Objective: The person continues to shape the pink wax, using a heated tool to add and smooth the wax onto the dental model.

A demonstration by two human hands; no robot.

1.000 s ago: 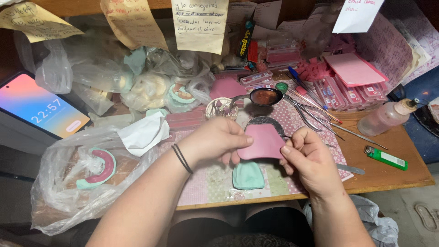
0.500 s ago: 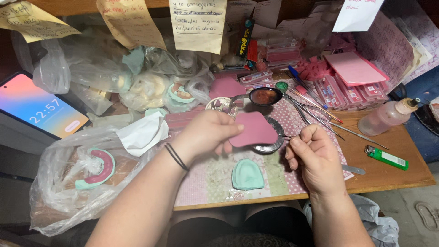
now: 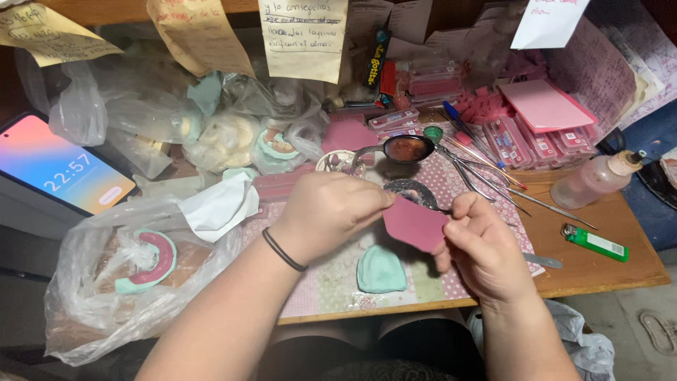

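I see my left hand [image 3: 328, 215] pinching the left edge of the pink wax sheet [image 3: 415, 224] | my right hand [image 3: 483, 247] gripping its right edge, sheet held between both above the desk [image 3: 592, 271] | pale green mold [image 3: 381, 269] just below the sheet | green lighter [image 3: 594, 242] right of my right hand
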